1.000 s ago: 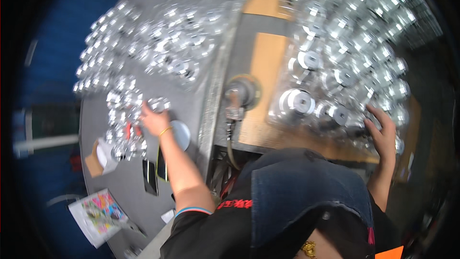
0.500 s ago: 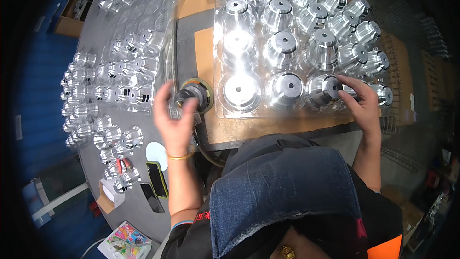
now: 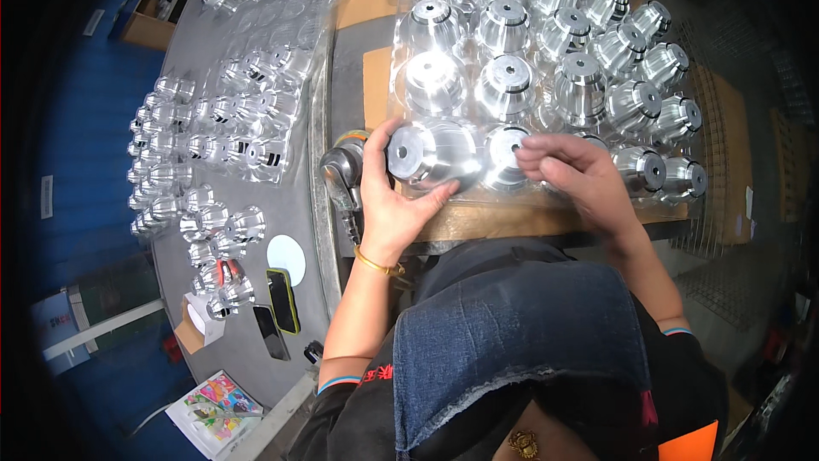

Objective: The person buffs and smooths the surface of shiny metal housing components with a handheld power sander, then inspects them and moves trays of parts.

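My left hand [image 3: 399, 197] is wrapped round a shiny silver metal cup [image 3: 437, 152], bell-shaped with a small hole in its flat end. This cup lies tilted, its flat end toward my left fingers, at the near left corner of a clear plastic tray [image 3: 399, 90]. My right hand [image 3: 580, 173] hovers at the tray's near edge with half-bent fingers, thumb apart from them. Its fingertips come in front of a second metal cup [image 3: 505, 169]; whether they touch it, I cannot tell. Nothing shows in that hand. Several like cups stand in rows behind, flat ends up.
Left of the tray sits a dark round hand tool [image 3: 343, 173], like a sander, with a hose. On the grey table [image 3: 299, 205] are more trayed cups [image 3: 247, 107], loose cups [image 3: 223, 226], a pale disc [image 3: 286, 260], two phones [image 3: 282, 301] and a small box [image 3: 198, 324].
My left hand has gone from above the round tool to the near left cup, now gripped and tilted. My right hand has moved left off a cup farther right. The whole view has shifted slightly.
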Tool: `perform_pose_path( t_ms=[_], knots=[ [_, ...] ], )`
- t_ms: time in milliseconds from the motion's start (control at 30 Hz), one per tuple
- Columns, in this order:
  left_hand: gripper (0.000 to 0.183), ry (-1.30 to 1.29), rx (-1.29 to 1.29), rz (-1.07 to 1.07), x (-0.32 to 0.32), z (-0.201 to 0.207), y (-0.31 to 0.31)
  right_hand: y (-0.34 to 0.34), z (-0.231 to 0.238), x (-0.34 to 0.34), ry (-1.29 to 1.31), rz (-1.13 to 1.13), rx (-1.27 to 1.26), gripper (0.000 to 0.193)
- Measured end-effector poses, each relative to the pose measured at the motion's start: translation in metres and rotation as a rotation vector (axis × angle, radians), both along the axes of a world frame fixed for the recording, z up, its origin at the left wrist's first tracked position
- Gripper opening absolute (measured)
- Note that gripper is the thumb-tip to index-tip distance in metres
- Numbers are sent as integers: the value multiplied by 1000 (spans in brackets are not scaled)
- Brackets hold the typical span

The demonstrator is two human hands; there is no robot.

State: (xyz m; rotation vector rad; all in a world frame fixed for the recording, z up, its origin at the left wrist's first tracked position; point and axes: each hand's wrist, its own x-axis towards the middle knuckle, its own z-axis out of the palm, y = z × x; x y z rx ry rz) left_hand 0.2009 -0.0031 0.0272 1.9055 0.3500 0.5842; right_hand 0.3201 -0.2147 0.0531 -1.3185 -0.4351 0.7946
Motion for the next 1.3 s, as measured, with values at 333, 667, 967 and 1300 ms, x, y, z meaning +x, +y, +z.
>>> perform_pose_path(
  t_ms=[333,667,967,1300],
  knots=[
    [91,-320,-534,-180,-14,30,-18,40,25,-10,721,83,411,39],
    [58,-601,-881,49,-5,42,-18,64,7,-37,16,234,422,45],
    [52,-674,-706,-89,-9,32,-2,78,17,-19,799,365,473,33],
    [47,-767,-938,59,-3,50,-18,74,33,-48,-236,254,343,33]
  ],
)
